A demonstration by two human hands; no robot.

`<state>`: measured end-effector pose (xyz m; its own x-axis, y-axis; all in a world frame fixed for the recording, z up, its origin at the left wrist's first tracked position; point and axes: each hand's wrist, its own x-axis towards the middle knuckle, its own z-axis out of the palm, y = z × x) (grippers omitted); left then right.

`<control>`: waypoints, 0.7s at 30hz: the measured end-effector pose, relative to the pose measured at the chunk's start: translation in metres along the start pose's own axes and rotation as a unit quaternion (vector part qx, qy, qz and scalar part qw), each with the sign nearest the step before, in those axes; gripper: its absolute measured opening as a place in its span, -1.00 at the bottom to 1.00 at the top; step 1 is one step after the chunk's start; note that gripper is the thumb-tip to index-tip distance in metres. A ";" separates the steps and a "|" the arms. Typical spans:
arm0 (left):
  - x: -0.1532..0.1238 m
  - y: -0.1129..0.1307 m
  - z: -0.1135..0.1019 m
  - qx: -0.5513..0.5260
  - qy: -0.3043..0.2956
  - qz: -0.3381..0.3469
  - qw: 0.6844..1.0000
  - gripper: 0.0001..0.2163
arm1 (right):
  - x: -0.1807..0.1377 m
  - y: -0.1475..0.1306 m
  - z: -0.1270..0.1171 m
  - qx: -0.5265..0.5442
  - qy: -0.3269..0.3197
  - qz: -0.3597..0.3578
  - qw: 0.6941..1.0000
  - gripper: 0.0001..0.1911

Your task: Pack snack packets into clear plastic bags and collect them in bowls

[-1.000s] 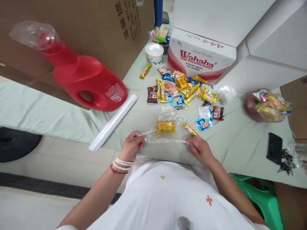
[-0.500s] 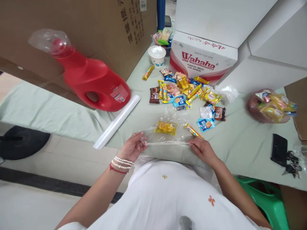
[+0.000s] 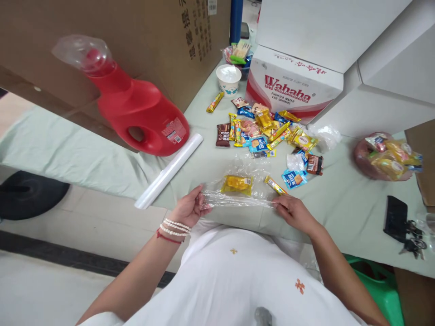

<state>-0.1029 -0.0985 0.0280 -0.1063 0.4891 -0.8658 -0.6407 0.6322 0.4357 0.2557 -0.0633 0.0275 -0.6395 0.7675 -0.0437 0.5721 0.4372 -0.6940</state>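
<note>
A clear plastic bag (image 3: 238,199) is stretched between my two hands at the table's near edge. My left hand (image 3: 190,206) pinches its left corner; my right hand (image 3: 292,212) pinches the right one. A yellow-wrapped snack (image 3: 237,184) lies within the bag's outline, and the film spreads crumpled beyond it. Close to my right fingertips lies a slim yellow snack stick (image 3: 274,184), partly covered by the hand; I cannot tell whether it is under the film. Farther back is a pile of wrapped snacks (image 3: 261,129), with a brown cocoa packet (image 3: 223,135) at its left.
Left stand a red jug (image 3: 146,115) and a white roll (image 3: 170,171). A paper cup (image 3: 229,80) and a Wahaha carton (image 3: 292,83) are behind the pile. To the right are a bowl of snacks (image 3: 360,156), a black phone-like object (image 3: 396,218), keys (image 3: 415,244) and a green stool (image 3: 380,283).
The near edge of the bag, drawn straight before, now sags and bunches into folds between my hands. Both hands keep their hold. The whole view has shifted slightly.
</note>
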 end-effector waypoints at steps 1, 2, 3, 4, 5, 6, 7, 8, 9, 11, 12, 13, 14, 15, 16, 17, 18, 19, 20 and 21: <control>0.000 0.001 0.003 -0.037 -0.017 -0.008 0.999 -0.52 | 0.002 0.000 -0.001 0.000 0.012 0.014 1.000 -0.78; -0.001 0.003 0.007 -0.074 -0.033 -0.010 0.997 -0.51 | 0.004 0.000 -0.001 -0.002 0.027 0.030 0.999 -0.77; -0.001 0.005 0.011 -0.105 -0.046 -0.009 0.993 -0.51 | 0.006 0.000 -0.001 -0.003 0.040 0.047 0.998 -0.76; -0.001 0.007 0.015 -0.130 -0.057 -0.003 0.990 -0.53 | 0.009 0.001 0.000 -0.002 0.051 0.065 0.997 -0.75; 0.000 0.010 0.020 -0.149 -0.066 0.005 0.987 -0.55 | 0.013 0.002 0.000 0.000 0.057 0.083 0.995 -0.74; 0.001 0.013 0.024 -0.163 -0.077 0.017 0.983 -0.56 | 0.016 0.003 0.001 0.001 0.060 0.102 0.993 -0.72; 0.002 0.015 0.028 -0.172 -0.089 0.030 0.981 -0.56 | 0.020 0.005 0.002 0.000 0.060 0.120 0.991 -0.70; 0.004 0.017 0.031 -0.176 -0.102 0.041 0.978 -0.56 | 0.023 0.006 0.002 -0.002 0.058 0.136 0.989 -0.67; 0.005 0.019 0.034 -0.177 -0.117 0.050 0.976 -0.56 | 0.027 0.008 0.002 -0.007 0.055 0.152 0.987 -0.65; 0.008 0.020 0.037 -0.162 -0.151 0.062 0.973 -0.59 | 0.033 0.008 0.000 -0.034 0.057 0.183 0.981 -0.63; 0.008 0.020 0.038 -0.144 -0.169 0.068 0.973 -0.62 | 0.036 0.006 -0.001 -0.060 0.071 0.199 0.976 -0.62; 0.009 0.019 0.039 -0.122 -0.182 0.077 0.973 -0.66 | 0.038 0.002 -0.002 -0.093 0.094 0.211 0.969 -0.61; 0.008 0.018 0.040 -0.096 -0.190 0.090 0.973 -0.67 | 0.041 -0.002 -0.002 -0.127 0.126 0.215 0.960 -0.61; 0.008 0.017 0.041 -0.066 -0.193 0.107 0.973 -0.65 | 0.044 -0.008 -0.002 -0.154 0.160 0.207 0.953 -0.62; 0.007 0.015 0.041 -0.034 -0.192 0.124 0.973 -0.62 | 0.048 -0.014 -0.001 -0.168 0.186 0.185 0.950 -0.64; 0.006 0.012 0.042 -0.001 -0.189 0.142 0.972 -0.58 | 0.053 -0.020 0.000 -0.167 0.199 0.153 0.954 -0.67; 0.005 0.010 0.044 0.031 -0.183 0.160 0.969 -0.55 | 0.059 -0.025 0.001 -0.155 0.198 0.117 0.961 -0.69; 0.004 0.007 0.045 0.063 -0.175 0.178 0.966 -0.52 | 0.067 -0.029 0.001 -0.142 0.189 0.085 0.968 -0.70; 0.004 0.004 0.046 0.096 -0.165 0.197 0.962 -0.51 | 0.076 -0.032 0.001 -0.134 0.178 0.062 0.973 -0.69; 0.004 0.001 0.047 0.129 -0.154 0.218 0.955 -0.51 | 0.086 -0.032 -0.002 -0.131 0.166 0.050 0.976 -0.67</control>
<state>-0.0684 -0.0673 0.0365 -0.0661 0.8687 -0.4910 -0.3745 0.4345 0.8192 0.1832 -0.0105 0.0475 -0.3975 0.9028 0.1642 0.7623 0.4245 -0.4885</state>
